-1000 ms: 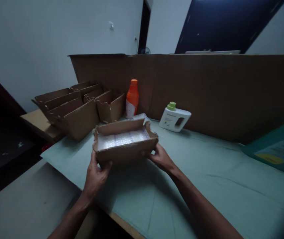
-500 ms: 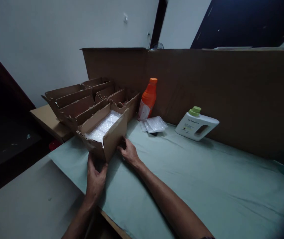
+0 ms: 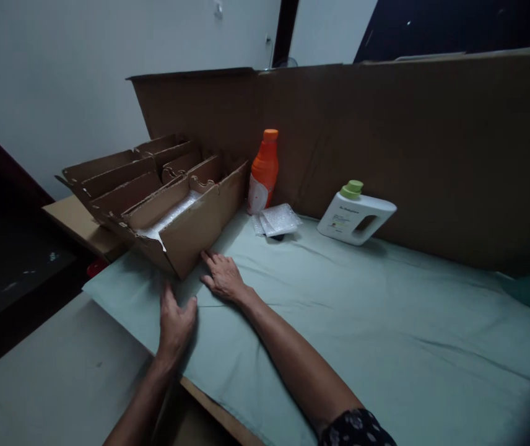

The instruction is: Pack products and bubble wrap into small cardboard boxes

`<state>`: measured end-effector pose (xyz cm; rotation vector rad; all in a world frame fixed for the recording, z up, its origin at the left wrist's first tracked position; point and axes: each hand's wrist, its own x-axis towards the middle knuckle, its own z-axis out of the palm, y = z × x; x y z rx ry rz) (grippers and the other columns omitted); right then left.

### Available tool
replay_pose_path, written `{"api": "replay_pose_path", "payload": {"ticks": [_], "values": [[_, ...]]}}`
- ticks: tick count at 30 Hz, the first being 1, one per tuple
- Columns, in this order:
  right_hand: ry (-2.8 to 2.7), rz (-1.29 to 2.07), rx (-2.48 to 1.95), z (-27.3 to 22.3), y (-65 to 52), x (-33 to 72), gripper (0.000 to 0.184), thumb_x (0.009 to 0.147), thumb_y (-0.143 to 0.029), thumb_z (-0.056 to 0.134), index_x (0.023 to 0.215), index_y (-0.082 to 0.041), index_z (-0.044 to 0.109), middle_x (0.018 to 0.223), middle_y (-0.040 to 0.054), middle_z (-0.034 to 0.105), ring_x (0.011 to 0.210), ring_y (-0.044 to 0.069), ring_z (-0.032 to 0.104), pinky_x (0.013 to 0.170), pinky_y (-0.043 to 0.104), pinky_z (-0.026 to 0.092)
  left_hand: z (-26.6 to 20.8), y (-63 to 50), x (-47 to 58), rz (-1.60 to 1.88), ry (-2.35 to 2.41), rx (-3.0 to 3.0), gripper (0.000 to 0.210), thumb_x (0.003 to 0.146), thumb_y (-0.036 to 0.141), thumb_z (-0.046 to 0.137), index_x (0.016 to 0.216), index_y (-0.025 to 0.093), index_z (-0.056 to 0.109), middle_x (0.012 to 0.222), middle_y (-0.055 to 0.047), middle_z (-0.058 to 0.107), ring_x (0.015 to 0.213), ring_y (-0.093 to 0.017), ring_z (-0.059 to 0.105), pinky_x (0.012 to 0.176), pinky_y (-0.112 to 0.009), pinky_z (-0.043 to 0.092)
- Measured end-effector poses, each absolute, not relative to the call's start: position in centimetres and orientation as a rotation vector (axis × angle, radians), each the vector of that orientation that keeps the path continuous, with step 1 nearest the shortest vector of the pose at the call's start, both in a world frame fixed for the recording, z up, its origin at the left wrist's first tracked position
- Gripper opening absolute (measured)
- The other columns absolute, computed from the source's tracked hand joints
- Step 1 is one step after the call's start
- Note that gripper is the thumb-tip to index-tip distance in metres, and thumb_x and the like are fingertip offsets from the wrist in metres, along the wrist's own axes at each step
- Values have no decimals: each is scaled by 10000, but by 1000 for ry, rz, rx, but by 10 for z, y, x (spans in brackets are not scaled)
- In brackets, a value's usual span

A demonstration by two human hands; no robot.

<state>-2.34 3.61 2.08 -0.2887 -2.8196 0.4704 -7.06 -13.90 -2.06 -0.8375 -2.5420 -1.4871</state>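
Note:
A cardboard box [image 3: 193, 232] divided into several compartments stands at the left end of the table. In its nearest compartment lies bubble wrap [image 3: 174, 214], partly hidden by the front wall. My left hand [image 3: 175, 325] is just in front of the box's near corner, thumb and fingers apart, holding nothing. Beside the box's long side, my right hand [image 3: 223, 275] lies on the cloth with fingers stretched toward the lower edge; whether the fingertips touch the cardboard I cannot tell. The contents of the farther compartments are hidden.
An orange bottle [image 3: 264, 170] stands behind folded bubble wrap sheets [image 3: 280, 220]. A white jug with a green cap [image 3: 355, 218] sits farther right, before a tall cardboard panel [image 3: 408, 142]. Pale green cloth [image 3: 362, 322] covers the table, whose near edge runs close to my left arm.
The box's near end has come down from a raised tilt onto the table. Both hands have let go of it and opened. The view has shifted slightly.

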Motion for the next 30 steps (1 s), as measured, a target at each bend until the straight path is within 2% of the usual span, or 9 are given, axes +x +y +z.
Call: {"api": "replay_pose_path", "payload": {"ticks": [3,6,9,14,17,23,30], "values": [[-2816,351,-302,22,27,-13,612,999,-428,545,1531,-150,426,1565,159,465,1437,287,395,1119,431,362,-29,-151,-48,-1196,-2583,-1095,678,888,407,538,1460,52,451,1478,-265,511,1405,-398,470,1175,-580,385],[-2826,257,-339,21,11,3,561,1029,-479,479,1483,-149,485,1545,166,483,1462,297,372,1141,444,336,-24,-156,-39,-1068,-2558,-1278,595,876,324,495,1425,93,512,1453,-221,561,1375,-368,514,1176,-560,399],[-2866,201,-366,18,-13,27,550,1037,-517,450,1469,-181,501,1571,147,462,1471,288,373,1171,447,302,-12,-157,-40,-1106,-2573,-1220,641,806,219,488,1429,75,505,1411,-221,592,1333,-352,556,1162,-546,425],[-2939,160,-403,15,-54,78,574,1049,-535,406,1522,-213,448,1626,127,399,1509,274,322,1209,439,242,1,-159,-45,-1141,-2639,-1184,660,771,189,516,1420,66,520,1404,-215,588,1336,-334,551,1174,-497,420],[-2953,145,-480,17,-60,108,554,1051,-519,407,1513,-220,465,1631,116,398,1507,265,328,1200,416,255,3,-161,-47,-1120,-2665,-1189,616,773,195,536,1373,59,568,1417,-215,573,1357,-330,529,1183,-469,406],[-2859,112,-865,22,-33,167,533,1056,-417,379,1498,-138,481,1601,190,419,1477,339,364,1157,480,302,6,-161,-49,-1056,-2690,-1219,509,786,184,549,1274,78,648,1444,-219,541,1373,-346,500,1187,-485,381],[-2829,87,-982,21,-41,199,511,1057,-401,347,1491,-170,484,1605,156,421,1464,316,367,1153,456,295,5,-162,-52,-1036,-2706,-1242,437,803,174,544,1213,104,678,1445,-213,523,1369,-341,487,1182,-481,365]]}}
